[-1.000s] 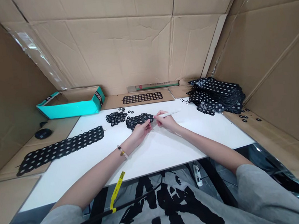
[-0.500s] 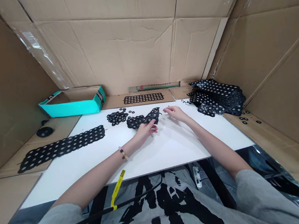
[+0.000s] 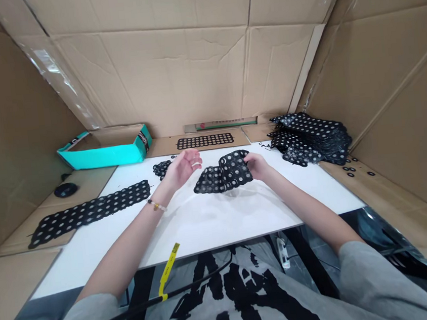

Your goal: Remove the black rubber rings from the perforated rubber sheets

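A black perforated sheet [image 3: 233,170], bent across its middle, hangs just over the white table [image 3: 205,227]. My right hand [image 3: 258,165] pinches its right edge. My left hand [image 3: 184,169] is off the sheet, to its left, fingers apart and holding nothing. Behind that hand lies a pile of small black rings [image 3: 160,169], partly covered by it. On the left side another perforated sheet [image 3: 96,207] lies flat, running from the table onto cardboard.
A tall stack of perforated sheets [image 3: 314,136] stands at the back right, with loose rings [image 3: 349,169] beside it. At the back left sits a turquoise box [image 3: 102,157]. One sheet [image 3: 204,140] lies on the rear cardboard; a black disc [image 3: 66,189] rests far left. Cardboard walls [image 3: 159,79] enclose the table.
My left hand has let go of the perforated sheet and moved left and up. My right hand has taken hold of the sheet, which has shifted right and spread wider.
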{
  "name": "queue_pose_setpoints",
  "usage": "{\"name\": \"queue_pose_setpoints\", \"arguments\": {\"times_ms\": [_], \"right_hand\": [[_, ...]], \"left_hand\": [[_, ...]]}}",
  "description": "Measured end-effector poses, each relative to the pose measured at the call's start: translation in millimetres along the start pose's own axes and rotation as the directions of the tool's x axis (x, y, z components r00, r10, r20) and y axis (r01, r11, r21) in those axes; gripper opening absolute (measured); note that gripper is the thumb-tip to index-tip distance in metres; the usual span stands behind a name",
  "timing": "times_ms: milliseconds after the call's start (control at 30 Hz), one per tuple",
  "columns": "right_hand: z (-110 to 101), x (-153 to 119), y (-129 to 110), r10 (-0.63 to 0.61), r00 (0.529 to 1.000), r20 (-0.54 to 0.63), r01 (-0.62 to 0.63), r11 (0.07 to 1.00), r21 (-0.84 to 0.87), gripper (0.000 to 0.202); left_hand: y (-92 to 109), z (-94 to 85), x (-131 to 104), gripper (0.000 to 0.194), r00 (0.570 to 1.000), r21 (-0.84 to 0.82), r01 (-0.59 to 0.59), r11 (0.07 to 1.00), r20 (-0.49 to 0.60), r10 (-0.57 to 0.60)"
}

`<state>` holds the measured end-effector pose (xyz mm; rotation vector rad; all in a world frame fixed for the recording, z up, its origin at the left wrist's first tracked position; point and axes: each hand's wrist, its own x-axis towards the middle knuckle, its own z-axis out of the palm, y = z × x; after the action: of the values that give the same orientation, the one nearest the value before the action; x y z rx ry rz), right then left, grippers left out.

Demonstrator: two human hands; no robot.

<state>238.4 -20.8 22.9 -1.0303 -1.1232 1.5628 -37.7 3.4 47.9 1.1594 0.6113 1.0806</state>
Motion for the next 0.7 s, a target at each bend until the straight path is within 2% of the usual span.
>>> {"name": "queue_pose_setpoints", "arguments": {"times_ms": [67,133,233,333,400,467,533,633,700], "right_hand": [[0,-2,0,-0.077,0.996,-0.034,0.076,0.997,-0.025,0.026],[1,-4,1,-0.123,0.991,-0.045,0.121,0.992,-0.044,0.028],[3,-6,2,-0.120,0.992,-0.048,0.118,0.992,-0.040,0.032],[3,-5,1,-0.146,0.984,-0.105,0.147,0.989,0.007,0.033],[2,-3,0,-0.139,0.983,-0.121,0.148,0.986,0.075,0.032],[0,-2,-4,-0.079,0.993,-0.086,0.093,0.980,0.173,0.031],[-3,-1,-9,0.008,0.999,-0.041,0.002,0.969,0.248,0.027],[-7,0,-16,0.154,0.988,-0.027,-0.144,0.964,0.226,0.017],[-9,1,-16,0.247,0.969,-0.016,-0.242,0.959,0.144,0.014]], "left_hand": [[-4,2.9,2,0.029,0.998,0.103,-0.059,0.993,0.007,0.059],[-13,6.7,-1,0.040,0.994,0.260,-0.030,0.965,0.111,0.001],[-29,10.8,-9,0.060,0.949,0.441,0.004,0.897,0.280,-0.142],[-42,9.2,-10,0.065,0.929,0.561,-0.048,0.826,0.328,-0.169],[-43,3.8,-4,0.056,0.923,0.644,-0.089,0.760,0.340,-0.179],[-34,-5.4,4,0.042,0.889,0.721,-0.113,0.683,0.380,-0.254],[-15,-17.9,11,0.034,0.838,0.777,-0.121,0.618,0.413,-0.356],[24,-39.6,13,0.041,0.785,0.825,-0.093,0.558,0.406,-0.469],[45,-53.0,11,0.046,0.775,0.857,-0.100,0.506,0.385,-0.500]]}}
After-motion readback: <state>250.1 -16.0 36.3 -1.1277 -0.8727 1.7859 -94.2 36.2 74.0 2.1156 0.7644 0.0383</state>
